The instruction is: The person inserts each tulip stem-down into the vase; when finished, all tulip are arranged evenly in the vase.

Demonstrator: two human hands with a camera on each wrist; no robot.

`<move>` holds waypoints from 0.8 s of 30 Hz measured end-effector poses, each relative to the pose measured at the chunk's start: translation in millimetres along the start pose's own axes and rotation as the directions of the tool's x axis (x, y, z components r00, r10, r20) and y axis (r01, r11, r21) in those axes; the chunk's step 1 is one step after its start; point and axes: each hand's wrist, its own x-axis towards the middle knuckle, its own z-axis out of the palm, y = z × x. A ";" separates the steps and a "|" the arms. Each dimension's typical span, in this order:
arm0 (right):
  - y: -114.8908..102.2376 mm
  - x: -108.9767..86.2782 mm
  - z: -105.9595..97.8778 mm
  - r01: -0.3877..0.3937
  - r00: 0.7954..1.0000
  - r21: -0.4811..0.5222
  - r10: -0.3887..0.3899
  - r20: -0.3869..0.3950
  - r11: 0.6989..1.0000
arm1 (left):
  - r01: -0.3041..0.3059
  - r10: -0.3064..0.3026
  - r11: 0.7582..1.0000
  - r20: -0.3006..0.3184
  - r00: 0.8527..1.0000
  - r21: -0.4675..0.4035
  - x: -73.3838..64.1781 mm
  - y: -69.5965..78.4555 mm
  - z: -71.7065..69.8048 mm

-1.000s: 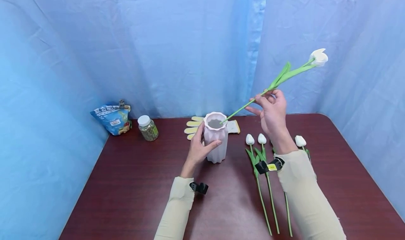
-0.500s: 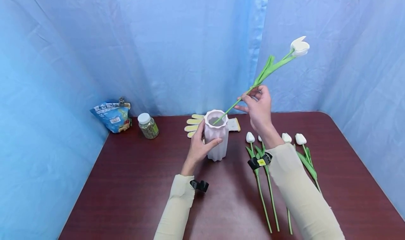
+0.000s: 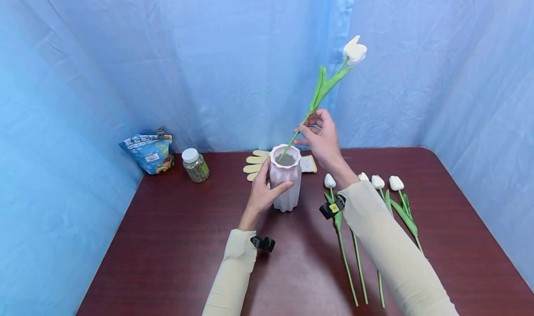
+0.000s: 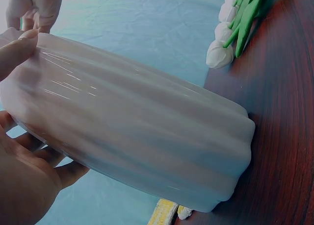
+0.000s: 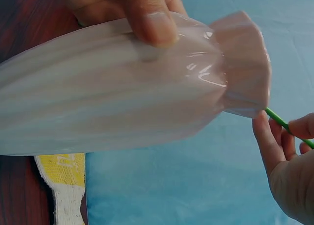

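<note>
A pale pink fluted vase (image 3: 286, 191) stands on the dark table, its scalloped mouth facing up. My left hand (image 3: 262, 193) grips its near left side, thumb across the front and fingers round the back. Between thumb and fingers my right hand (image 3: 323, 137) pinches the green stem of a white tulip (image 3: 354, 52), just below its leaves. The stem's lower end is inside the vase mouth, and the flower leans up to the right. In the right wrist view a short piece of green stem (image 5: 277, 118) shows between the vase rim and my fingers.
Several white tulips (image 3: 396, 183) lie on the table at right, partly under my right forearm. A yellow and white glove (image 3: 308, 164) lies behind the vase. A jar with a white lid (image 3: 195, 167) and a blue bag (image 3: 150, 154) stand at back left, before blue curtains.
My right hand has moved left toward the vase, tipping the tulip more upright. The stem end has gone further into the mouth. My left hand keeps its grip on the vase.
</note>
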 end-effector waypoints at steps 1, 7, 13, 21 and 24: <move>0.1 0.4 1.5 0.001 1.000 -0.015 -0.001 0.017 1.000 | 0.004 -0.004 1.000 0.001 1.000 -0.003 -0.2 0.0 0.0; 1.7 2.5 6.7 0.017 0.996 -0.109 -0.008 0.089 0.994 | 0.017 -0.017 1.000 -0.007 1.000 -0.001 0.0 0.9 0.0; 2.8 4.6 7.5 0.049 0.992 -0.253 -0.017 0.129 0.966 | 0.016 -0.016 1.000 -0.011 1.000 -0.010 0.5 0.7 0.4; 4.3 4.4 9.8 0.115 0.973 -0.426 -0.016 0.228 0.897 | 0.006 -0.006 1.000 -0.007 1.000 0.002 0.9 -0.3 -0.1; 6.8 2.6 9.5 0.114 0.969 -0.444 0.000 0.247 0.889 | -0.004 0.004 1.000 -0.007 1.000 0.010 0.5 -0.5 -0.1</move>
